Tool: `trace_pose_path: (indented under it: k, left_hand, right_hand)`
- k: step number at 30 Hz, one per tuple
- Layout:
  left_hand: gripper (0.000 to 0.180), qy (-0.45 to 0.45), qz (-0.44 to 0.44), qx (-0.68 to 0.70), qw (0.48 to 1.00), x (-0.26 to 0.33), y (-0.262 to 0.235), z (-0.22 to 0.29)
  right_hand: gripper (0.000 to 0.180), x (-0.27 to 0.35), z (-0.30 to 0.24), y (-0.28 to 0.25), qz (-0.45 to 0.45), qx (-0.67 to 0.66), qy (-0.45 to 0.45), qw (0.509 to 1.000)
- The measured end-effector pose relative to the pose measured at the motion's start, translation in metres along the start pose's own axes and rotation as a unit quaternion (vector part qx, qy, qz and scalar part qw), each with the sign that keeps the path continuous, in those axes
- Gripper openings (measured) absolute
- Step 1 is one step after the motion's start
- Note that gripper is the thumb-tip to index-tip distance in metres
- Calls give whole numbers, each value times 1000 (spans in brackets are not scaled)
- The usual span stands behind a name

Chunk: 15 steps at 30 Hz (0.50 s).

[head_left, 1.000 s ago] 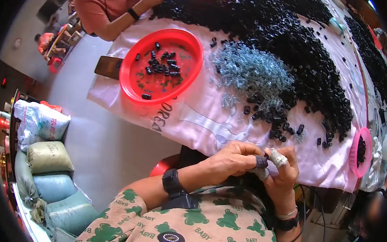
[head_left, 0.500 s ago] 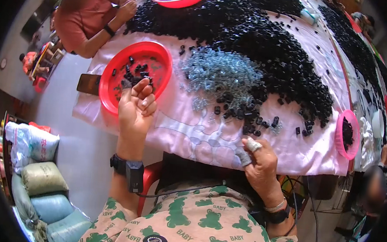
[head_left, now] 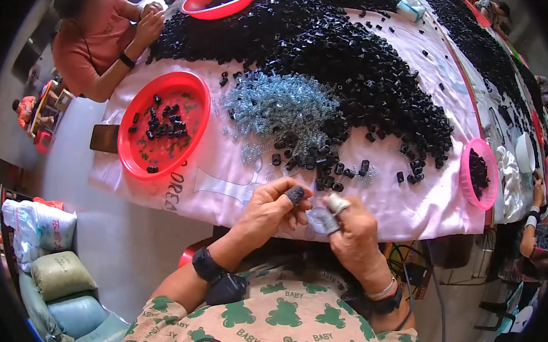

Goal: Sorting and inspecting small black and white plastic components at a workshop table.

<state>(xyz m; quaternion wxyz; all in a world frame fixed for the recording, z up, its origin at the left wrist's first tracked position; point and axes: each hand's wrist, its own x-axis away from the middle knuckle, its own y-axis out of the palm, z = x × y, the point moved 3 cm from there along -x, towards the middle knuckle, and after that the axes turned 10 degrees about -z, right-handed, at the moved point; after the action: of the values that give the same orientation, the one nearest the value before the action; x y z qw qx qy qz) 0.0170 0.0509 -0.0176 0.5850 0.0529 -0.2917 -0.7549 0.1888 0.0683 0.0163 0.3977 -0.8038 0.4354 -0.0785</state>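
My left hand (head_left: pixel 271 211) is over the table's front edge, fingers curled and a dark wrap on the thumb. Close on its right is my right hand (head_left: pixel 355 235), closed, with pale wraps on two digits. Whatever sits between the fingers of either hand is too small or hidden to make out. Just beyond both hands lie loose black plastic pieces (head_left: pixel 339 169) and a heap of small shiny springs (head_left: pixel 284 106). A big mound of black pieces (head_left: pixel 349 69) spreads behind. To the left, a red basin (head_left: pixel 203 113) contains several black pieces.
A dark phone (head_left: pixel 104 138) lies beside the red basin. At the right edge stands a pink basket (head_left: pixel 494 184) of dark pieces; another red basin (head_left: pixel 218 14) is at the far side. A co-worker (head_left: pixel 93 47) sits at far left. Pink cloth (head_left: pixel 397 210) covers the table.
My left hand has moved right from above the red basin to beside my right hand. More black pieces show in the basin. The whole view has shifted slightly.
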Motion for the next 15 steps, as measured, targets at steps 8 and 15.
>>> trace_pose_path:
  k: [8, 15]
  left_hand:
    - [24, 3, -33, 31, 999, 8, -7, 0]
    - [22, -12, -50, 80, 996, 6, -11, -1]
  right_hand:
    - [35, 3, 42, -36, 82, 183, 204, 958]
    - [52, -3, 41, -27, 114, 92, 124, 982]
